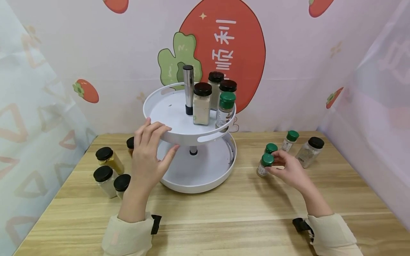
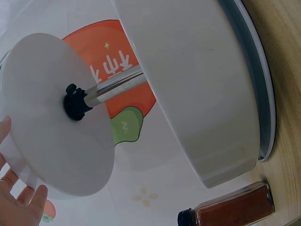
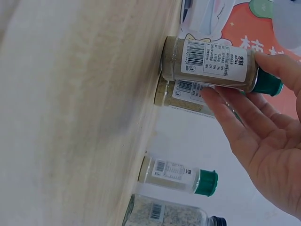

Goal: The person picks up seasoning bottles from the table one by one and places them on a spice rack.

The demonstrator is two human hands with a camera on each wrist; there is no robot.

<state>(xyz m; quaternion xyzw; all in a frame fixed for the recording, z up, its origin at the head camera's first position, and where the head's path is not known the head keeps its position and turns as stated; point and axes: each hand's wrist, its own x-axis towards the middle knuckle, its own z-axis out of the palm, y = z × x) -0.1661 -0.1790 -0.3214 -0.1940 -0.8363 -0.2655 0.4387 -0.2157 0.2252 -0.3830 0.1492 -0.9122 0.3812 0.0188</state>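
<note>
A white two-tier round rack (image 1: 189, 187) stands mid-table. My left hand (image 1: 145, 160) holds its upper tray (image 1: 169, 122) at the near left rim, fingers over the edge and thumb lower down outside it. The left wrist view shows that tray's underside (image 2: 56, 146) beside my fingertips. At the right, my right hand (image 1: 289, 169) pinches a green-capped spice jar (image 3: 214, 63) near its cap, thumb on one side and fingers on the other. This jar stands upright on the table. Just behind it is a second green-capped jar (image 1: 271, 148), partly hidden by the first jar and my fingers.
On the upper tray are black-capped jars (image 1: 201, 106) and a green-capped jar (image 1: 225, 112), right of the metal post (image 1: 188, 85). Another green-capped jar (image 1: 289, 140) and a black-capped jar (image 1: 309, 153) stand far right. Several black-capped jars (image 1: 110, 161) are at the left.
</note>
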